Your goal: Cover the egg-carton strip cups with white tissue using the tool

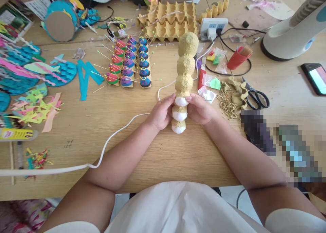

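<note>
Between my two hands is a yellowish egg-carton strip, a single row of rounded, rough-textured cups pointing away from me. White patches cover the near sides of the three cups closest to me. My left hand grips the strip's left side, its thumb against the cup with the first white patch. From the right side, my right hand holds the same part, thumb near the white. Most of my other fingers are hidden behind or beneath the strip.
Painted egg-carton cups with pins stand in rows at left. Scissors lie beside carton scraps at right. A red cup, power strip, lamp base and egg trays stand farther back. A white cable crosses my left arm.
</note>
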